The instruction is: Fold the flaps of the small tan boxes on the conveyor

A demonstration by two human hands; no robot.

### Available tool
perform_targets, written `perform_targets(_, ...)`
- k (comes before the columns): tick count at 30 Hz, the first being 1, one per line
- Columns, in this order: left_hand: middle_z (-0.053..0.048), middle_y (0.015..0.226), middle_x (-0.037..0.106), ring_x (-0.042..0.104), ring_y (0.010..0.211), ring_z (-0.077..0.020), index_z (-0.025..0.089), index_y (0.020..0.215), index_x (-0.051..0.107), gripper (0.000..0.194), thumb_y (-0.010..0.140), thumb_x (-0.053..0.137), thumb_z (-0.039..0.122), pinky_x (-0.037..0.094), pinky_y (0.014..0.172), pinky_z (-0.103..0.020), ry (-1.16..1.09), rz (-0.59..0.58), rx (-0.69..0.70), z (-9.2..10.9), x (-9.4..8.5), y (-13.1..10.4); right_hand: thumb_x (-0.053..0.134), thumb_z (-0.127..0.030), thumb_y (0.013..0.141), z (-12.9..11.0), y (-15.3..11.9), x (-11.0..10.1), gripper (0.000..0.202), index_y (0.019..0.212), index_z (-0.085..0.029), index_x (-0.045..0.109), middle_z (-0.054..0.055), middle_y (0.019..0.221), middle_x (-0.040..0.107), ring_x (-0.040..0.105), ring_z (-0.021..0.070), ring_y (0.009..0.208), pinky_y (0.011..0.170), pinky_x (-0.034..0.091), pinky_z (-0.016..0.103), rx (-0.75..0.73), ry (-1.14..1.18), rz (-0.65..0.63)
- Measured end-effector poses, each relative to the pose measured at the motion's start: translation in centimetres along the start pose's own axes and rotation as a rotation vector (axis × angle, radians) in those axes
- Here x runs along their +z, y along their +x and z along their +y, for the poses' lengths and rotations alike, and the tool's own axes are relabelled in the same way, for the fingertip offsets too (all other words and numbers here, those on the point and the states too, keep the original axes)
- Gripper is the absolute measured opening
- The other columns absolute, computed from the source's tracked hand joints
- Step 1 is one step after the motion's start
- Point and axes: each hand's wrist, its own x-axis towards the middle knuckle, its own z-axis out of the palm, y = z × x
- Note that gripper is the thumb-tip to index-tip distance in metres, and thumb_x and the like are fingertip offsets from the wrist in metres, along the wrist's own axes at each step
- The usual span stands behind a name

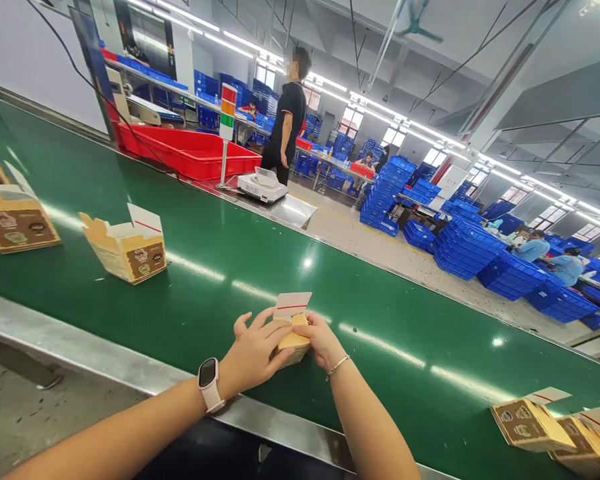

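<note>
Worn on the head, looking forward and down, tilted so the green conveyor belt [190, 267] runs slantwise across the frame. Close above the left hand [253, 353] and right hand [320, 341], both low and near the middle, with forearms entering from the bottom edge. Beyond the hands, across the belt, looks out far into the hall toward stacked blue crates [465, 250] and ceiling lights.

A packing factory floor: a green conveyor belt [220, 267], stacked blue crates [465, 247], long workbenches under strip lights.
</note>
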Motion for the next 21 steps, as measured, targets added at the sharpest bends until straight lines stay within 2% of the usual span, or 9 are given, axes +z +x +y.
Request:
perform_targets(5,-0.008,0.110,0.067,0.050,0.113,-0.0357,0.023,0.109,0.063,0.025,0.091,0.045,0.027,0.020,0.099,-0.064,-0.111,-0.245,-0.092,0.4,0.6,0.7,0.075,-0.020,0.044,-0.4,-0.7,-0.6,0.052,0.094,-0.015,0.062,0.004,0.090,0.068,0.065,0.0203,0.083,0.076,0.048,0.031,0.068,0.004,-0.024)
perform_targets(7,-0.008,0.113,0.066,0.052,0.112,-0.0343,0.023,0.111,0.061,0.026,0.090,0.046,0.027,0.022,0.100,-0.060,-0.110,-0.232,-0.056,0.9,0.4,1.0,0.078,-0.023,0.044,-0.4,-1.1,-0.8,0.052,0.093,-0.015,0.062,0.006,0.092,0.068,0.065,0.0223,0.087,0.078,0.049,0.033,0.035,0.010,-0.002)
perform_targets(10,-0.005,0.114,0.065,0.051,0.117,-0.0303,0.024,0.116,0.056,0.027,0.091,0.047,0.025,0.026,0.099,-0.049,-0.055,0.027,0.122,0.9,-1.0,1.1,0.080,-0.036,0.051,0.0,-2.1,-1.6,0.056,0.100,-0.017,0.060,0.008,0.107,0.065,0.062,0.0230,0.100,0.085,0.048,0.033,-0.101,0.019,0.127)
perform_targets(12,-0.005,0.110,0.064,0.052,0.116,-0.0269,0.024,0.114,0.054,0.023,0.091,0.049,0.025,0.031,0.098,-0.044,-0.015,0.260,0.173,-0.5,-2.4,0.8,0.077,-0.047,0.058,0.5,-3.2,-2.5,0.058,0.105,-0.018,0.058,0.010,0.115,0.061,0.058,0.0231,0.106,0.087,0.048,0.033,-0.236,0.012,0.308)
perform_targets(13,-0.006,0.109,0.063,0.053,0.115,-0.0263,0.023,0.112,0.053,0.021,0.091,0.052,0.027,0.034,0.098,-0.043,0.013,0.368,0.138,-1.9,-3.1,0.6,0.074,-0.051,0.062,0.8,-3.9,-3.0,0.058,0.106,-0.019,0.057,0.010,0.116,0.060,0.057,0.0233,0.107,0.087,0.047,0.034,-0.324,-0.002,0.413)
perform_targets(15,-0.008,0.113,0.057,0.052,0.115,-0.0282,0.021,0.113,0.049,0.032,0.088,0.061,0.037,0.039,0.100,-0.045,0.092,0.582,-0.037,-5.8,-4.5,0.2,0.068,-0.052,0.071,1.5,-5.4,-3.9,0.052,0.108,-0.019,0.056,0.011,0.114,0.059,0.056,0.0233,0.106,0.085,0.048,0.035,-0.551,-0.055,0.606)
perform_targets(17,-0.013,0.121,0.049,0.048,0.119,-0.0327,0.017,0.120,0.042,0.064,0.078,0.069,0.057,0.038,0.106,-0.053,0.160,0.782,-0.298,-10.5,-6.0,-0.3,0.064,-0.044,0.081,2.2,-7.0,-4.1,0.039,0.110,-0.019,0.055,0.011,0.114,0.058,0.056,0.0223,0.107,0.084,0.049,0.035,-0.827,-0.134,0.701)
perform_targets(19,-0.018,0.135,0.036,0.036,0.131,-0.0342,0.016,0.128,0.033,0.081,0.072,0.070,0.062,0.035,0.111,-0.055,0.069,0.793,-0.673,-14.9,-7.6,-0.5,0.059,-0.030,0.089,2.8,-8.4,-3.4,0.026,0.111,-0.019,0.055,0.011,0.117,0.055,0.056,0.0216,0.110,0.086,0.049,0.036,-1.092,-0.220,0.702)
perform_targets(21,-0.021,0.145,0.023,0.024,0.139,-0.0347,0.014,0.132,0.022,0.093,0.066,0.073,0.057,0.026,0.117,-0.055,-0.080,0.751,-0.915,-18.2,-9.0,-0.4,0.053,-0.017,0.091,3.4,-9.4,-2.0,0.021,0.112,-0.019,0.055,0.011,0.115,0.055,0.057,0.0209,0.108,0.088,0.049,0.038,-1.311,-0.289,0.660)
